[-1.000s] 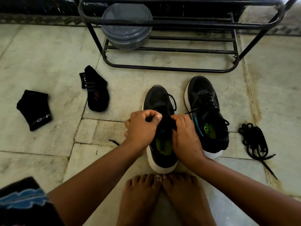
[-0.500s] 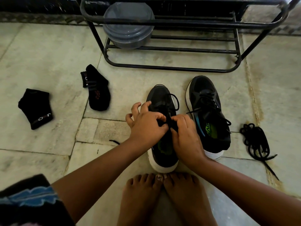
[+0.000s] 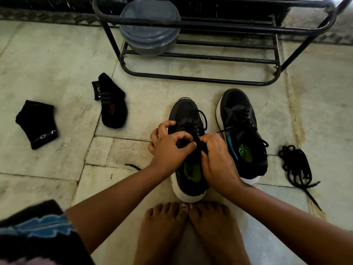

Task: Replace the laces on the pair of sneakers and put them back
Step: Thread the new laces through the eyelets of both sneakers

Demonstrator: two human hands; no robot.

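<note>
Two black sneakers with white soles stand side by side on the stone floor. Over the left sneaker point(image 3: 184, 116) my left hand point(image 3: 169, 145) and my right hand point(image 3: 217, 159) meet, each pinching the black lace point(image 3: 200, 119) at the tongue. A loop of that lace shows near the toe. The right sneaker point(image 3: 239, 127) stands laced and untouched beside it. A loose bundle of black laces point(image 3: 295, 165) lies on the floor to the right of the shoes.
A black metal shoe rack point(image 3: 200, 77) stands behind the sneakers with a grey lidded tub point(image 3: 150, 25) on its lowest shelf. Two black socks point(image 3: 112, 104) point(image 3: 38, 123) lie at the left. My bare feet point(image 3: 189, 232) touch the left sneaker's heel.
My left hand has shifted from a closed fist over the tongue to a pinch on the lace, with its outer fingers spread. The right hand stays on the lace.
</note>
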